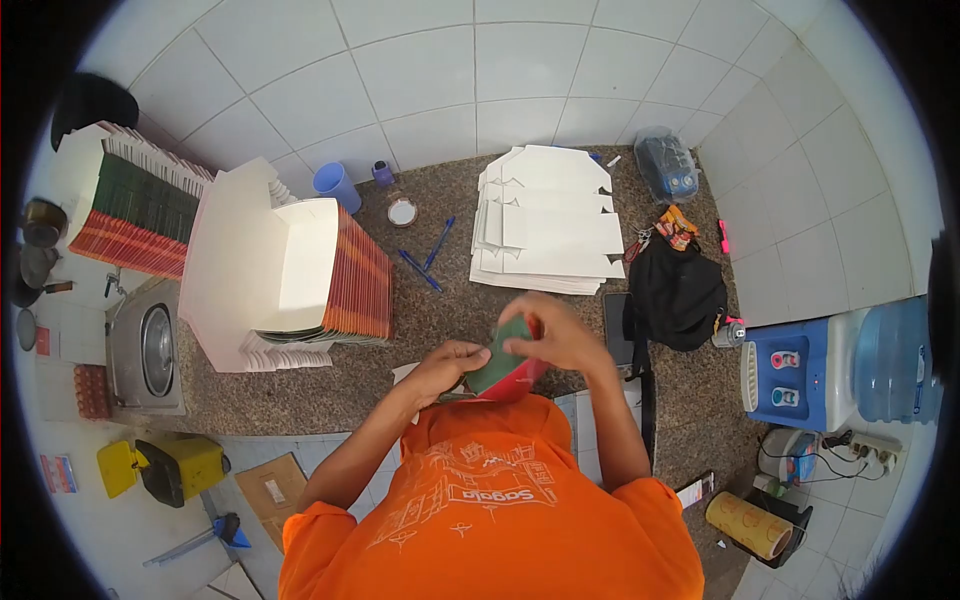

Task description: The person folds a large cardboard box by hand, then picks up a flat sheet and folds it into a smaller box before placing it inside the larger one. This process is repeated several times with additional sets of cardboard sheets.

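Observation:
Close to my chest, over the counter's front edge, is a green and red paperboard box [495, 370], partly folded. My left hand [445, 370] pinches its left side with the thumb on top. The right hand [558, 337] curls over the upper right part, its fingers bent around the board; some fingertips are hidden. Ahead of my hands lies a stack of flat white box blanks [548, 225] with notched edges. To the left, a nested stack of formed boxes [358, 275] with orange-red and green outsides lies on its side.
Another nested box stack [140, 205] stands far left, beyond the sink [155, 340]. Blue pens [438, 243], a blue cup [337, 186] and a round lid [402, 212] are on the granite counter [400, 320]. A black bag [680, 295] and water dispenser [795, 370] are at right.

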Tool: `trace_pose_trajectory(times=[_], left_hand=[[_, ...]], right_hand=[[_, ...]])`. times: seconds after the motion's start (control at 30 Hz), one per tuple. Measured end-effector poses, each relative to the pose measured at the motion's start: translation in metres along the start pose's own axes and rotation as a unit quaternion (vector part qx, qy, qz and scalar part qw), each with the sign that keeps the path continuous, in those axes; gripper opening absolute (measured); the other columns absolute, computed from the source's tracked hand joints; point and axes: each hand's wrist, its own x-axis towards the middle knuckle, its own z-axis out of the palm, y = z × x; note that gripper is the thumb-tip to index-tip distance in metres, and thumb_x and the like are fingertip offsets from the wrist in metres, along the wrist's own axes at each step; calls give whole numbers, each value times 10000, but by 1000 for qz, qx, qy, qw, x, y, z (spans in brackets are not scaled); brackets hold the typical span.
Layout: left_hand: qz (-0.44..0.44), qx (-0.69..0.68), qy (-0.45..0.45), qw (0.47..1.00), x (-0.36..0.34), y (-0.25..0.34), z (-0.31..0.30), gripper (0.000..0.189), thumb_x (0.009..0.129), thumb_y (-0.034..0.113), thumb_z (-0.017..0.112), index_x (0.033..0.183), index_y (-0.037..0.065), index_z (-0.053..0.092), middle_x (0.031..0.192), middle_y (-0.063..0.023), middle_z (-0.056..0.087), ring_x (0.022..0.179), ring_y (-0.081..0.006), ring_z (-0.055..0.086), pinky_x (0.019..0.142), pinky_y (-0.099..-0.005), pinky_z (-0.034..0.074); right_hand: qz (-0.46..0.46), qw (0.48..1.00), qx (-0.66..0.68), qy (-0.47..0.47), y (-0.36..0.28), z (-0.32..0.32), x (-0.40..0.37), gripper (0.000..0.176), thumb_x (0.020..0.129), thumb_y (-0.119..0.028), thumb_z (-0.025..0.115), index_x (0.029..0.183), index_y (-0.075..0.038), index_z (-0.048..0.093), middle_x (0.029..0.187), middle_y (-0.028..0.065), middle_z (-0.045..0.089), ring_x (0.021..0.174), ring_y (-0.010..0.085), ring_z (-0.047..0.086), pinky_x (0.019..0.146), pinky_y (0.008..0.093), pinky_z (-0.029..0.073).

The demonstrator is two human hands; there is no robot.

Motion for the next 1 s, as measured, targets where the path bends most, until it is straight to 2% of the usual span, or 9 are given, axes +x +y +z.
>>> trace_pose_trajectory(times=[0.03, 0.17, 0.3, 0.43, 0.5, 0.57, 0.8, 0.97, 1.0], left_hand=[[38, 17, 22, 999, -2, 3, 1, 230, 1038, 205, 664, 1140, 11, 736, 983, -6, 746, 791, -62, 646, 714, -242, 513], [140, 113, 29, 983, -10, 16, 2, 222, 1033, 202, 675, 1139, 16, 734, 969, 15, 729, 809, -34, 610, 725, -226, 488], [77, 179, -43, 980, -17, 27, 12, 225, 1030, 203, 683, 1145, 14, 726, 975, 22, 725, 844, -25, 600, 713, -226, 484], [143, -90, 96, 981, -15, 47, 32, 183, 1036, 181, 664, 1143, 38, 703, 1029, -8, 724, 916, -87, 685, 819, -264, 576], [245, -290, 184, 907, -12, 61, 38, 187, 1048, 193, 645, 1166, 54, 685, 1059, -15, 720, 985, -108, 698, 889, -305, 596], [258, -306, 213, 892, 1, 56, 46, 200, 1065, 216, 621, 1169, 55, 676, 1068, -19, 718, 967, -101, 687, 845, -283, 578], [439, 13, 297, 848, 35, 26, 46, 319, 1120, 316, 513, 1090, 32, 655, 898, 31, 646, 806, -48, 589, 737, -232, 474], [351, -51, 240, 903, 17, 47, 31, 363, 1125, 364, 485, 962, 57, 592, 855, 19, 637, 789, -48, 576, 753, -238, 473], [328, -56, 249, 910, 14, 47, 41, 373, 1125, 370, 483, 926, 68, 573, 841, 14, 635, 780, -49, 576, 741, -237, 472]], right_hand=[[-6, 992, -16, 124, -3, 5, -1, 314, 836, -197, 842, 1122, -107, 749, 983, 24, 628, 821, 148, 565, 732, 305, 464], [-76, 993, -7, 96, -4, 13, 3, 244, 883, -165, 790, 1110, -87, 743, 1023, 54, 623, 838, 163, 585, 741, 314, 481], [-184, 968, 45, 168, -10, 42, 8, 168, 916, -111, 715, 1072, -52, 727, 1086, 100, 610, 935, 243, 618, 818, 349, 501], [-204, 909, -12, 364, 0, 64, -13, 177, 901, -83, 709, 1074, -48, 707, 1146, 120, 620, 1057, 312, 631, 916, 401, 506], [-247, 911, -42, 327, 7, 73, -14, 262, 840, -90, 792, 1084, -68, 698, 1142, 120, 620, 1078, 312, 635, 930, 421, 514], [-330, 892, -114, 288, 13, 84, -6, 367, 758, -103, 871, 1084, -80, 704, 1107, 118, 626, 1049, 324, 637, 926, 443, 525], [-227, 907, -83, 346, -2, 51, 23, 470, 777, -53, 846, 1231, -48, 725, 1213, 128, 706, 1072, 341, 668, 907, 423, 556], [-275, 919, -94, 266, -9, 49, 17, 381, 778, -48, 852, 1152, -38, 775, 1093, 122, 764, 1045, 282, 702, 882, 373, 579], [-243, 912, -84, 319, -10, 56, 19, 328, 787, -26, 836, 1110, -46, 785, 1041, 106, 764, 1024, 292, 698, 889, 403, 576]])
